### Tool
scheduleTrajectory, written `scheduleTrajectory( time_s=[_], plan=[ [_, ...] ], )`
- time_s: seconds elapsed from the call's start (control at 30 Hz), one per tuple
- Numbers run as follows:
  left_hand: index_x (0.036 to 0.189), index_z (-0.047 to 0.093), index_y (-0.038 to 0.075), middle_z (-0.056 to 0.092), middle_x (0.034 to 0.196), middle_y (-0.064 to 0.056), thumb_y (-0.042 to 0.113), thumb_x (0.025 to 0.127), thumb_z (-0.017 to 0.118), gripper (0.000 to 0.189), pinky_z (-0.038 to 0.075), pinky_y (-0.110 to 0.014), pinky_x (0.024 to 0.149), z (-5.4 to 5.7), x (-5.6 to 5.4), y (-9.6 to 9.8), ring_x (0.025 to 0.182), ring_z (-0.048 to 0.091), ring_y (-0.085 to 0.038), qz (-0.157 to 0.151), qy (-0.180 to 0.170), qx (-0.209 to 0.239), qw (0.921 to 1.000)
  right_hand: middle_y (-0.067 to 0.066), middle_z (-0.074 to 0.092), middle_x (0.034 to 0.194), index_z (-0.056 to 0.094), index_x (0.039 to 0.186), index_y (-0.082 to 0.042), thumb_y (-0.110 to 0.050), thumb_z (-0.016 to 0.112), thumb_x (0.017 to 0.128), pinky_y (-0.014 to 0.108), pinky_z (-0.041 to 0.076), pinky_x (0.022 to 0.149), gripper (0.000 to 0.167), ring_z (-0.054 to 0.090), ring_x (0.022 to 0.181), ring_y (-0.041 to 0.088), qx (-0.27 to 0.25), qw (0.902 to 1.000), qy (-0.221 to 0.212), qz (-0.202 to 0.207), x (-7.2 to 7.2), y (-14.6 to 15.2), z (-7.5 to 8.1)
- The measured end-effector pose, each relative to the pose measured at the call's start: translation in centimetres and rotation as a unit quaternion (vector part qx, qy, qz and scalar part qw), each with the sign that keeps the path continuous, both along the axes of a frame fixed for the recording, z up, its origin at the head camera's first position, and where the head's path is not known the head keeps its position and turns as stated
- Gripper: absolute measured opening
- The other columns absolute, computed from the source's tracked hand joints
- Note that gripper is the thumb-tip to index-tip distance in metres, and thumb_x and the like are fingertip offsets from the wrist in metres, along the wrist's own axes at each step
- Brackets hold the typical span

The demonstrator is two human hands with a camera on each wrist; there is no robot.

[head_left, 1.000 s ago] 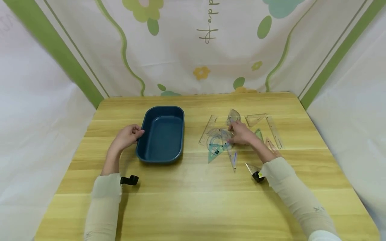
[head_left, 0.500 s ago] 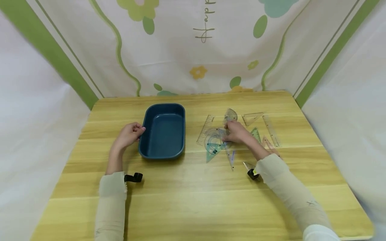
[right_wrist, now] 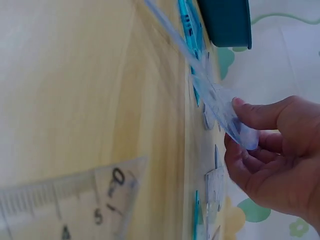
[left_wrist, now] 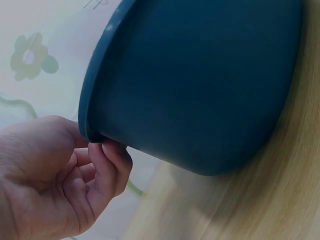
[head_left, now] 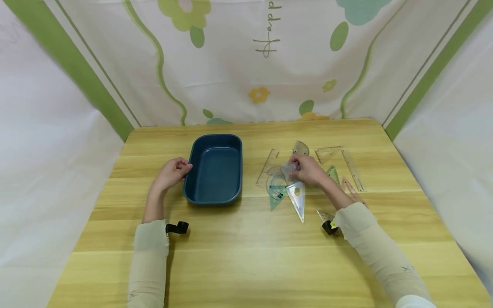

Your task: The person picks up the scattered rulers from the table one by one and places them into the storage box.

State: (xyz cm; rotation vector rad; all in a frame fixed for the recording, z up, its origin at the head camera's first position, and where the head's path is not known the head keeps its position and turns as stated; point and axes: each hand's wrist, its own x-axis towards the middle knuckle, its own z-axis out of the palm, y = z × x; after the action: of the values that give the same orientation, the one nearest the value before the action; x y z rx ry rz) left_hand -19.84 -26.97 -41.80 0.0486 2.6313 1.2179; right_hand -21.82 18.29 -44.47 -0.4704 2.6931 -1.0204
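Hands (head_left: 309,170) above wood-grained table (head_left: 246,261) (flowered cloth (head_left: 231,77) behind).

The person's bare left grip (head_left: 171,173) pinches between thumb and curled fingers (left_wrist: 112,170), its left forearm, in a close-fitting beige fabric sleeve (head_left: 149,265), pointing nearly straight forward. The bare right grip (head_left: 307,170) also pinches, thumb opposing bent fingers (right_wrist: 242,170); the beige-sleeved right forearm (head_left: 381,254) slants inward.

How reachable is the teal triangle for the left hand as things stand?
Probably not readily: the left hand grips the rim of the blue tray, which stands between it and the teal triangle.
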Motion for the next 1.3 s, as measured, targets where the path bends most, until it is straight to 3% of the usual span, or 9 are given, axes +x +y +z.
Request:
scheduleTrajectory(
  time_s=[0.2,0.43,0.53,0.67,0.83,1.07,1.3],
  plan=[
    [0.119,0.055,-0.004,0.059,0.107,-0.02,0.031,0.106,0.049,0.037,0.056,-0.034,0.075,0.2,0.2,-0.4,0.083,0.056,-0.02,0.006,0.007,-0.014,0.9999,0.014,0.068,0.094,0.067,0.099,-0.001,-0.007,0.07,0.092,0.033,0.056,0.076,0.01,0.065,0.086,0.025,-0.054,0.998,-0.026,-0.021,-0.7,-0.1,0.1],
    [0.118,0.055,-0.004,0.059,0.101,-0.016,0.031,0.106,0.05,0.037,0.055,-0.033,0.073,-0.1,0.4,-0.5,0.082,0.056,-0.021,-0.002,0.0,-0.004,1.0,0.018,0.072,0.101,0.068,0.113,0.005,-0.01,0.06,0.099,0.035,0.058,0.072,0.022,0.069,0.085,0.022,-0.086,0.9925,-0.069,-0.052,-0.6,0.2,1.0],
    [0.117,0.055,-0.004,0.059,0.098,-0.014,0.03,0.106,0.05,0.036,0.055,-0.034,0.073,-0.3,0.3,-0.4,0.081,0.055,-0.022,-0.002,-0.002,0.0,1.0,0.013,0.07,0.091,0.067,0.112,0.004,-0.014,0.06,0.1,0.031,0.054,0.067,0.023,0.063,0.075,0.015,-0.092,0.9899,-0.084,-0.067,-0.5,0.2,1.4],
    [0.117,0.055,-0.004,0.058,0.095,-0.012,0.029,0.106,0.05,0.035,0.055,-0.033,0.072,-0.4,0.0,-0.1,0.08,0.056,-0.022,-0.004,-0.003,0.007,1.0,0.008,0.067,0.089,0.065,0.116,0.005,-0.016,0.063,0.099,0.033,0.058,0.071,0.027,0.061,0.072,0.011,-0.13,0.9801,-0.118,-0.093,-0.3,0.2,1.6],
    [0.117,0.055,-0.004,0.059,0.092,-0.011,0.027,0.106,0.05,0.034,0.055,-0.034,0.071,-0.4,-0.1,0.3,0.078,0.056,-0.024,-0.006,-0.003,0.008,0.9999,0.013,0.072,0.097,0.062,0.12,0.008,-0.014,0.063,0.099,0.039,0.06,0.082,0.03,0.069,0.077,0.008,-0.176,0.9687,-0.14,-0.104,0.2,-0.2,1.8],
    [0.115,0.056,-0.005,0.057,0.086,-0.008,0.027,0.106,0.049,0.034,0.054,-0.036,0.07,-0.4,0.0,0.2,0.076,0.057,-0.028,-0.006,0.003,0.0,1.0,0.002,0.075,0.086,0.062,0.117,0.011,-0.011,0.064,0.098,0.022,0.059,0.069,0.03,0.071,0.075,0.005,-0.232,0.9547,-0.152,-0.108,0.5,-1.1,1.9],
    [0.113,0.057,-0.005,0.053,0.076,-0.003,0.028,0.106,0.049,0.035,0.052,-0.034,0.067,-0.4,0.0,0.2,0.071,0.055,-0.025,-0.011,0.005,-0.001,0.9999,-0.005,0.074,0.079,0.06,0.117,0.013,-0.01,0.064,0.098,0.024,0.06,0.069,0.03,0.071,0.073,0.006,-0.261,0.9443,-0.171,-0.104,0.8,-2.3,2.0]
  ],
)
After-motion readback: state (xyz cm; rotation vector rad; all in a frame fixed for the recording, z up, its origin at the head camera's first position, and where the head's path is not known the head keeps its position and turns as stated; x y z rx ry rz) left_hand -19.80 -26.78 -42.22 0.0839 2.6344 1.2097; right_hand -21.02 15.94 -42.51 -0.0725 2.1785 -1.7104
